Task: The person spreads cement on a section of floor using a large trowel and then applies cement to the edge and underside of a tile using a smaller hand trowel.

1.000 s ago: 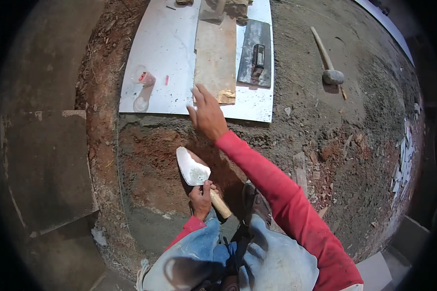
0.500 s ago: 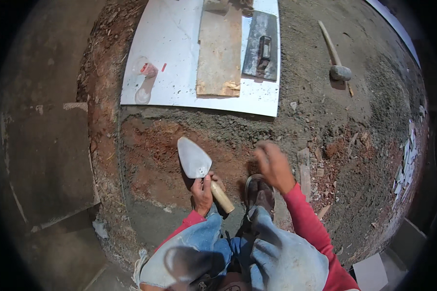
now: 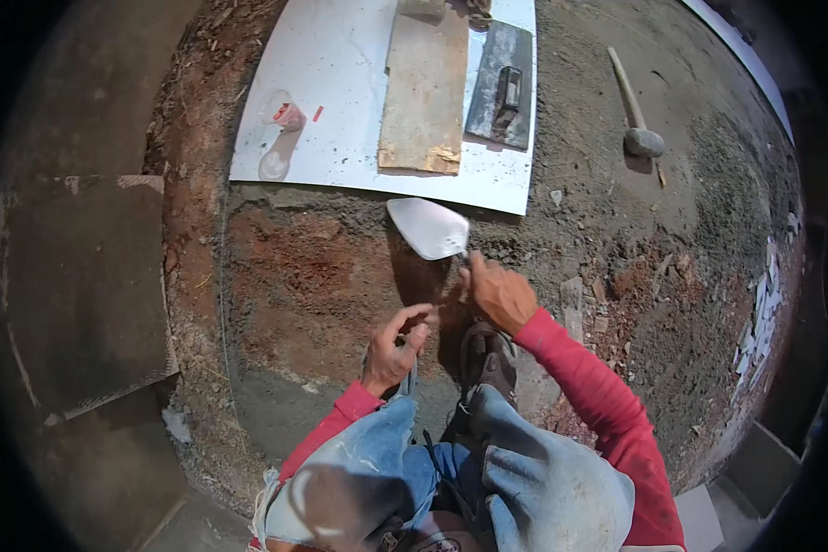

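Note:
A masonry trowel [image 3: 429, 228] with a pale pointed blade is in my right hand [image 3: 504, 293], whose fingers wrap its handle. The blade points left and away from me, close to the near edge of the white board. My left hand [image 3: 396, 348] is empty, fingers curled loosely and apart, above the reddish soil near my knees. Between the two hands the ground lies in shadow. My shoe [image 3: 488, 359] stands on the ground just below the right hand.
On the white board [image 3: 340, 92] lie a wooden plank [image 3: 423, 92], a dark float with a handle [image 3: 499, 87] and a clear cup with something red [image 3: 288, 117]. To the right, a mallet [image 3: 642, 140] rests on grey mortar. Large tiles [image 3: 83, 285] cover the left; white shards [image 3: 759, 313] lie far right.
The trowel has passed from my left hand to my right hand and moved up and right, toward the white board. My left hand has let go and its fingers have opened.

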The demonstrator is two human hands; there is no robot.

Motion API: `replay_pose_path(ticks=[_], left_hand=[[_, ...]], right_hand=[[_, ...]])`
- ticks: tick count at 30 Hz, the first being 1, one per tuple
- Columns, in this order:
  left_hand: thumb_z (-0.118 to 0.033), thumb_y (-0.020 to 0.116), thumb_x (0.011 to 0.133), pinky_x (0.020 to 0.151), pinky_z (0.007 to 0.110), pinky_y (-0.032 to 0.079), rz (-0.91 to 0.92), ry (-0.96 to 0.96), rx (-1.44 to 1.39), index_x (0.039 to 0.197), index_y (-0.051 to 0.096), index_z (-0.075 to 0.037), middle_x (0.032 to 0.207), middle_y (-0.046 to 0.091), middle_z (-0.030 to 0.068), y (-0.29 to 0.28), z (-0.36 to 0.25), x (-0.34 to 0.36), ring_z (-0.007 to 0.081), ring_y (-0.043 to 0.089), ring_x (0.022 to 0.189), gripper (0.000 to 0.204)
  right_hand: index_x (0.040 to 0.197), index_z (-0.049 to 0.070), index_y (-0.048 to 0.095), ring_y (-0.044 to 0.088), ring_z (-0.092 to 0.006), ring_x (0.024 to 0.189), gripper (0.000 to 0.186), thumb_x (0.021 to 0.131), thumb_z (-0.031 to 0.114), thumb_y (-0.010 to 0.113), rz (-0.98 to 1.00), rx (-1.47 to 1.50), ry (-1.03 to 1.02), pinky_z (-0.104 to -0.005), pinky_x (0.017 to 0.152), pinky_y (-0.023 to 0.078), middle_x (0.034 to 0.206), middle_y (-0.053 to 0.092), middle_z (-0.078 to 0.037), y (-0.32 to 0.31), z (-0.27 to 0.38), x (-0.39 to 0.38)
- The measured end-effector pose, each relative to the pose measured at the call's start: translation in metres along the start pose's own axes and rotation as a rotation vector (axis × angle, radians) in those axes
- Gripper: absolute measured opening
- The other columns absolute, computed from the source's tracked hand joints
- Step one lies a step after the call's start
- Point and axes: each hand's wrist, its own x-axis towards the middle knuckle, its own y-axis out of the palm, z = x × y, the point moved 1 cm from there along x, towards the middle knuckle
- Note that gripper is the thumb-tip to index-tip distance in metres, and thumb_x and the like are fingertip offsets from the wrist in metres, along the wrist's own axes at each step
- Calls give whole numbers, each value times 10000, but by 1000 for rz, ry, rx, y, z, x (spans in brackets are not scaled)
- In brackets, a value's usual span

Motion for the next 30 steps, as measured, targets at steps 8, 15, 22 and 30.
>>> replay_pose_path(ticks=[8, 15, 22, 30], left_hand=[[-233, 646, 957, 665, 333, 544, -180, 279, 307, 1056, 719, -67, 860, 719, 97, -10, 48, -41, 207, 702, 744, 206], [-218, 651, 929, 545, 312, 467, -325, 185, 179, 902, 700, -81, 751, 657, 70, -15, 62, -29, 152, 574, 574, 148], [-376, 610, 985, 547, 309, 482, -223, 93, 178, 926, 694, -93, 774, 690, 39, -16, 82, -30, 143, 627, 583, 301], [-526, 561, 987, 626, 362, 517, -274, 100, 128, 1004, 654, -127, 758, 663, 80, -22, 73, -39, 227, 663, 652, 410]], right_hand=[[1119, 34, 506, 632, -497, 695, 321, 1034, 343, 482, 234, -56, 503, -598, 633, 485, 749, 648, -298, -94, -102, -114], [1125, -3, 438, 606, -420, 685, 291, 947, 135, 622, 369, 174, -140, -515, 603, 466, 672, 553, -167, -157, 20, -5], [1087, -68, 467, 612, -361, 502, 257, 970, 158, 504, 353, 1, -430, -469, 449, 498, 594, 591, -167, -31, 150, 180], [991, -78, 506, 659, -394, 572, 250, 967, 167, 464, 331, -98, -371, -494, 519, 531, 637, 635, -202, -13, 142, 190]])
